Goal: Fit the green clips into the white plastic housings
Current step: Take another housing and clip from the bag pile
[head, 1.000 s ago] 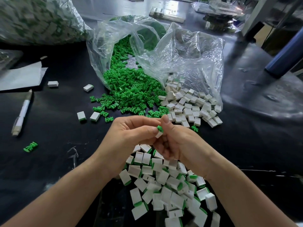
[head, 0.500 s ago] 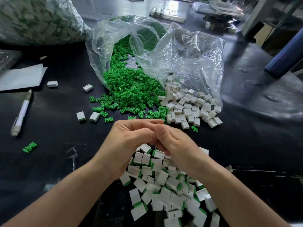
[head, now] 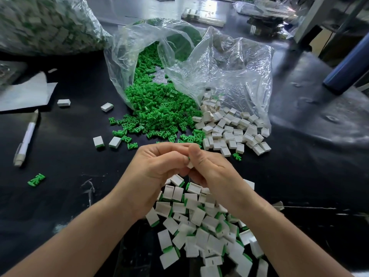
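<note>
My left hand (head: 157, 168) and my right hand (head: 211, 168) meet above the table's middle, fingertips pinched together on one white housing (head: 190, 164) with a sliver of green clip showing at its top. Most of that piece is hidden by my fingers. Loose green clips (head: 157, 114) spill from a clear plastic bag (head: 223, 62) just beyond my hands. Empty white housings (head: 229, 130) lie to the right of the clips. Below my hands sits a heap of housings with green clips in them (head: 199, 226).
The black table (head: 69, 176) carries a white pen (head: 26, 140) and white paper (head: 26, 92) at the left. A stray green clip (head: 36, 179) and two single housings (head: 106, 141) lie left of my hands. A big filled bag (head: 46, 23) stands at the back left.
My hands dropped slightly and closed together over the piece, then rose again. The green clip's visible part has shrunk to a sliver at the housing's top.
</note>
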{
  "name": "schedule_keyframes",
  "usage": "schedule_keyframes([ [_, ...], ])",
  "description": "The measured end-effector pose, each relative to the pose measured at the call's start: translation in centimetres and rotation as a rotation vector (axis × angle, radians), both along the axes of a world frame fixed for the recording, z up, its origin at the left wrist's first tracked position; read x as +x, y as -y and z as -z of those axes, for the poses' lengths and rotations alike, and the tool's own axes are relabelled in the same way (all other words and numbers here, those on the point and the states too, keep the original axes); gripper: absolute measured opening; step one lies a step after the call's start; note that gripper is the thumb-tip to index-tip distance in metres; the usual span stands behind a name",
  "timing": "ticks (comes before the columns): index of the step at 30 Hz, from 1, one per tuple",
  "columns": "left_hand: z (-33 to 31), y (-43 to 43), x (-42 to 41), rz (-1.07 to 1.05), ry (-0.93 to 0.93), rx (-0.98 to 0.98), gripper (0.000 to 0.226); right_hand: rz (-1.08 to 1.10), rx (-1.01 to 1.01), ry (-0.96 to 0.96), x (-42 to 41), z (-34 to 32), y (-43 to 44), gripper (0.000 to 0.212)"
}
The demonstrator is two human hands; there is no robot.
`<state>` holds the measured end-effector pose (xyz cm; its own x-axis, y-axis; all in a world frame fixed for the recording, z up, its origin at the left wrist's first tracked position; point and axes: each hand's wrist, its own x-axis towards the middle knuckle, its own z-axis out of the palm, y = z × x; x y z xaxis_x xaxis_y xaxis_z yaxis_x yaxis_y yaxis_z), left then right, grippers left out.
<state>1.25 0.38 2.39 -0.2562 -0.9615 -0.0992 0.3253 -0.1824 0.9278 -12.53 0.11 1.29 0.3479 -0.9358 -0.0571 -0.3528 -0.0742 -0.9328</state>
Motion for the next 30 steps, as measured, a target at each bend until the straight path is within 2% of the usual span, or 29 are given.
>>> schedule_keyframes([
  [5, -0.1, 0.3, 0.3, -0.012, 0.078, 0.015, 0.018, 0.078, -0.036, -0.057, -0.3, -0.4, 0.3, 0.074],
  [8, -0.1, 0.6, 0.5, -0.076, 0.102, 0.064, 0.022, 0.184, -0.122, -0.155, -1.5, -0.5, 1.0, 0.057],
  [14, 0.0, 0.6, 0.3, -0.106, 0.093, 0.127, 0.016, 0.347, -0.193, -0.266, -3.5, 0.0, 2.3, 0.034],
  [20, 0.2, 0.6, 0.3, -0.104, 0.165, 0.073, 0.020, 0.420, -0.289, -0.401, -4.1, 0.5, 3.0, 0.012],
  [23, 0.0, 0.3, 0.3, -0.041, 0.224, 0.027, 0.018, 0.432, -0.345, -0.452, -4.1, 0.6, 3.3, 0.017],
  [26, -0.3, -0.1, 0.1, 0.083, 0.311, -0.020, 0.031, 0.391, -0.406, -0.531, -3.8, 0.8, 3.3, 0.029],
  [30, -0.2, -0.1, 0.0, 0.070, 0.316, -0.005, 0.034, 0.321, -0.388, -0.650, -3.3, 1.2, 3.5, 0.039],
])
